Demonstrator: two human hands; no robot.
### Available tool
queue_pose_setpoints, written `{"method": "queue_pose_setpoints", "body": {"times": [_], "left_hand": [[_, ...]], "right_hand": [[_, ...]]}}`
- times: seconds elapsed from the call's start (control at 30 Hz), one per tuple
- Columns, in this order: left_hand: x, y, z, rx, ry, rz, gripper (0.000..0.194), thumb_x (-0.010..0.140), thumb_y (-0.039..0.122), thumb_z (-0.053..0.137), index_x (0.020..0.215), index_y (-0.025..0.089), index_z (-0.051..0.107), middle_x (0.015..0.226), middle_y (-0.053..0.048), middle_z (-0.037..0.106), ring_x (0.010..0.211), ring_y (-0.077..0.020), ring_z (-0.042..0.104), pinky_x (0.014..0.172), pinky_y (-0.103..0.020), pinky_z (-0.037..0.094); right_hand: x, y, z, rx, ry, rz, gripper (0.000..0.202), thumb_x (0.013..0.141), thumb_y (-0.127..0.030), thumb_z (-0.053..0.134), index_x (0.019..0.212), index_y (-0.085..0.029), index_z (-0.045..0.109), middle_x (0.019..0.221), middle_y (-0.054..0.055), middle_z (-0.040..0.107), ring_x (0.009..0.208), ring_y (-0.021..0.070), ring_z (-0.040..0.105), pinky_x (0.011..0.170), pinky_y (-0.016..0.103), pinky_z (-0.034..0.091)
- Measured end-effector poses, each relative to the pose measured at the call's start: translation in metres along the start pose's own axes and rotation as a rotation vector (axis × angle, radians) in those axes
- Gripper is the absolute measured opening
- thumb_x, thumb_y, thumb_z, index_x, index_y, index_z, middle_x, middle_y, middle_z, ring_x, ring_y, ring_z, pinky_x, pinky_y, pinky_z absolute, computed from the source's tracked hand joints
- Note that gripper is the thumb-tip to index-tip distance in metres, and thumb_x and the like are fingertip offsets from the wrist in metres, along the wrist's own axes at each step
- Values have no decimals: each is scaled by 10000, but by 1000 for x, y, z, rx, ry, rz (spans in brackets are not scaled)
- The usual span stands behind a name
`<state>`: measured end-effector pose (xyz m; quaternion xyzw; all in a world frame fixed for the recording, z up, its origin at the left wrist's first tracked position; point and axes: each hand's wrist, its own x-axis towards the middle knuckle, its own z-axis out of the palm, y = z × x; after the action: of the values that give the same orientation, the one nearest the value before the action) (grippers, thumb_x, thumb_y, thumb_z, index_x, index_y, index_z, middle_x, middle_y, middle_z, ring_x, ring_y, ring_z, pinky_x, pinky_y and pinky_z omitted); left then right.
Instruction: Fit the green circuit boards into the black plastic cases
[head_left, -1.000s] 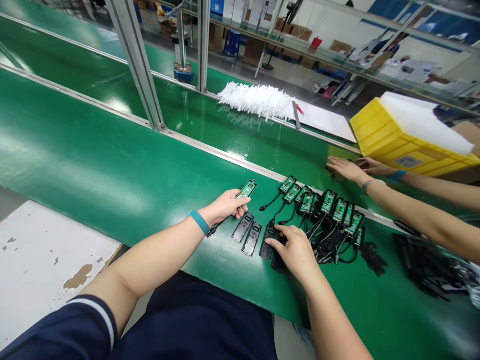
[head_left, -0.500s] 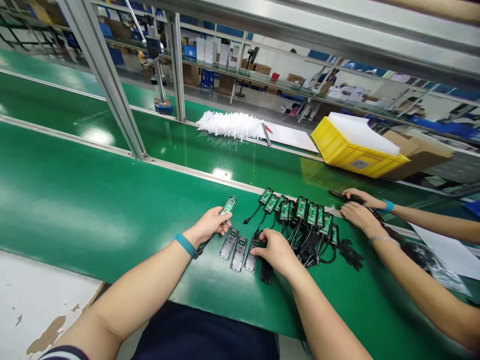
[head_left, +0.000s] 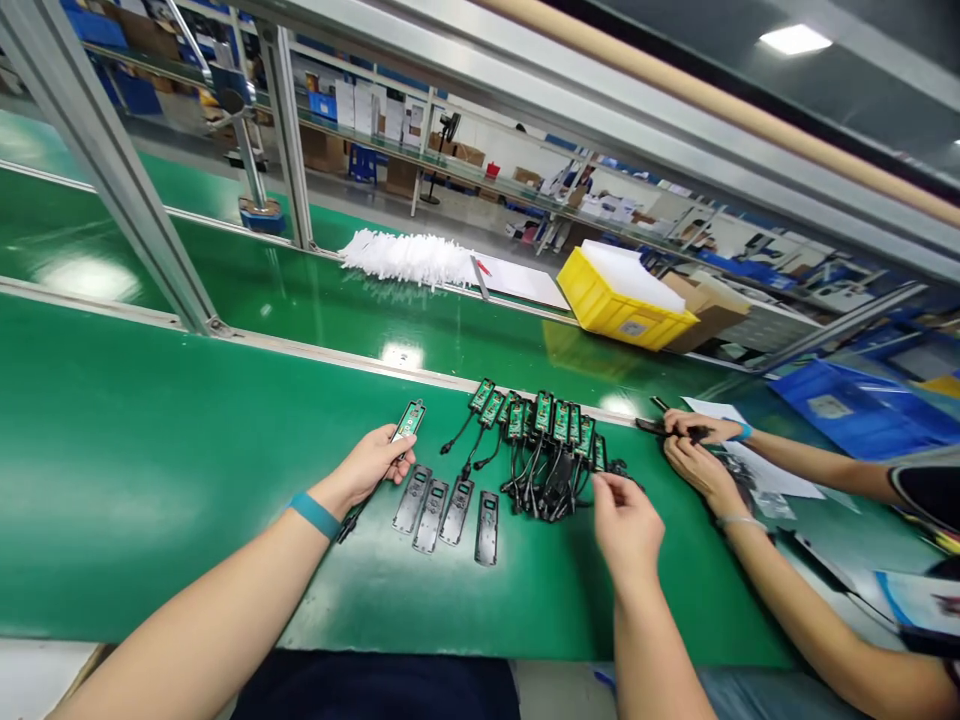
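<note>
A slim black plastic case [head_left: 409, 418] with a green circuit board [head_left: 407, 424] is clamped in the left hand's [head_left: 377, 462] grip, seemingly low to leave the board exposed. Four flat dark plastic covers [head_left: 455, 515] lie at its five o'clock on the smooth green counter [head_left: 187, 440]; at four o'clock, the right hand's [head_left: 628, 525] fingertips are together, contents unclear.
</note>
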<state>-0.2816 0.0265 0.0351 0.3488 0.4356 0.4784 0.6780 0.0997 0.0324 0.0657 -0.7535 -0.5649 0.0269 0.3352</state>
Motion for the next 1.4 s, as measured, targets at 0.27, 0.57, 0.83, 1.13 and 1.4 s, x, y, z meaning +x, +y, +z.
{"method": "queue_pose_setpoints", "body": {"times": [0.27,0.57,0.83,1.13,1.4], "left_hand": [[-1,2,2,-5,15,-12,348,771,432,694,834,163,482,661,7,597,467,-72,508,399,-183,407],[-3,-1,0,-7,27,1,326,792,411,682,874,158,494,676,2,599,489,-76,512,426,-192,413],[-2,1,-1,-2,23,7,319,795,406,679,896,153,513,684,-7,602,486,-79,511,414,-192,401],[-4,6,0,9,22,19,330,789,410,683,908,146,525,675,-4,606,481,-78,520,421,-192,402],[-4,6,0,-1,20,12,320,783,402,691,883,151,520,671,0,607,476,-76,525,416,-190,395]], "right_hand": [[35,109,-11,-232,30,223,414,699,-471,554,865,-120,699,849,173,680,836,324,596,717,410,438],[36,106,-9,-75,32,206,353,737,-412,496,808,-133,702,837,178,679,896,329,593,804,427,420],[-39,62,-13,488,-149,316,476,761,-474,612,1075,-116,621,818,99,706,637,173,602,560,274,462],[-92,-22,-2,678,-519,271,379,785,-404,660,1060,-142,657,679,20,608,579,129,501,556,265,419],[-96,-42,11,626,-613,190,386,825,-425,592,1119,-179,642,697,0,559,584,135,500,557,271,425]]}}
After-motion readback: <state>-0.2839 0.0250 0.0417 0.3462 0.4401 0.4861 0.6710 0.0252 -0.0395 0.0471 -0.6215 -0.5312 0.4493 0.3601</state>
